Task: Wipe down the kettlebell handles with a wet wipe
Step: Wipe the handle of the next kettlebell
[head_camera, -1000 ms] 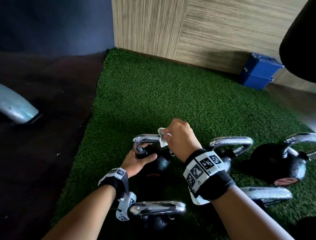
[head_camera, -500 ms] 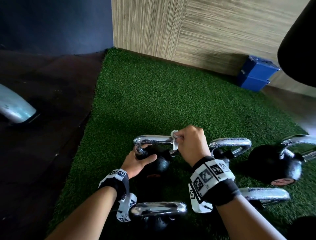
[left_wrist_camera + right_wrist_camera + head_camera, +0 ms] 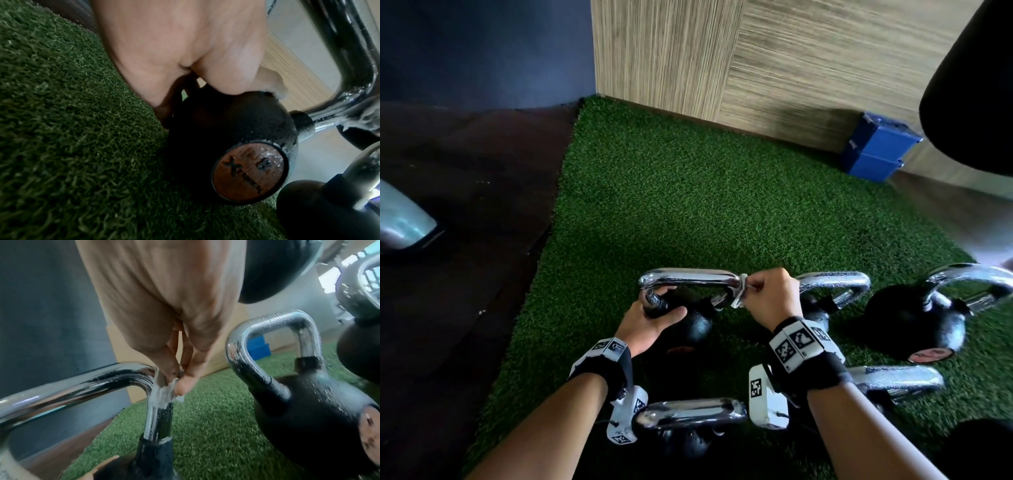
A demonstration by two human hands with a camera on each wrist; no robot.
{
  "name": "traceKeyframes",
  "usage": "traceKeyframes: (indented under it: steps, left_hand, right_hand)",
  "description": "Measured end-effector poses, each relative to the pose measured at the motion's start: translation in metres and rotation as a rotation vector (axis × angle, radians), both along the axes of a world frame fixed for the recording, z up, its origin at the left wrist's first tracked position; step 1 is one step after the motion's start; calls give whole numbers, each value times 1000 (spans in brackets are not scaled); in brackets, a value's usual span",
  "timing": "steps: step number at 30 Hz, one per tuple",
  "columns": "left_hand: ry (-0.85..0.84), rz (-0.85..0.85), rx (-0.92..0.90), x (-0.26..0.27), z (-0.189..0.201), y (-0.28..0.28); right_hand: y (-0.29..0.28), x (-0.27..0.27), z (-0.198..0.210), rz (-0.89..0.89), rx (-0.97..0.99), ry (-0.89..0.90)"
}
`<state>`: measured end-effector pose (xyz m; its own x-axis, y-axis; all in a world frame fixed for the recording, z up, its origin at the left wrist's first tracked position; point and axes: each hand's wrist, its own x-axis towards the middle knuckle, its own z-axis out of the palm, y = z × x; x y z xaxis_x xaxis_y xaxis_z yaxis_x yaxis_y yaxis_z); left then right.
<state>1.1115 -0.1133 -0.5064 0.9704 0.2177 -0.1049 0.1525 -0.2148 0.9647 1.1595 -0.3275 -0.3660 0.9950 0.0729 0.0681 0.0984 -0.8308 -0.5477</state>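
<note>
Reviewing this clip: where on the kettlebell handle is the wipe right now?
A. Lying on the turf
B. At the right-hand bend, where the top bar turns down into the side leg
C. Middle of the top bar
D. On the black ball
B. The right hand pinches the wipe around the handle at its right bend, just above the side leg, while the left hand holds the kettlebell at the other leg.

Green turf mat [image 3: 688, 212] under black kettlebells [image 3: 914, 322]
</note>
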Motion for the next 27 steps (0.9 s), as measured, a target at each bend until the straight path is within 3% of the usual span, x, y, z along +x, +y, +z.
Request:
traceKeyframes:
  steps: [3,6,11,16,18,20,23,25,27]
  left_hand:
    - [17,8,34,-3,3,0]
    - [71,13,105,-4,10,1]
    - [265,-44,261,-11,24,3]
    - [432,-254,398,-33,51,27]
    - [380,-96,510,-42,69,43]
    - [180,131,543,-53,93,51]
    - [-100,203,227,-57,135,42]
    - [-108,56,-81,-54,159,24]
    - [-43,-42,-276,-50,176,8]
  right_hand:
    - [-2,5,-9,-29,24,192]
    - [-5,11,-18,-39,59,253]
    - [-4,13,-32,24,182,436]
    - [-16,10,-27,75,158,493]
    - [-21,6,-13,99,82,542]
    - [-24,0,4,170,129,557]
    - [-17,-12,27,341,303,391]
    - [-3,-22,43,440,396,243]
    - [13,-29,57,521,447,151]
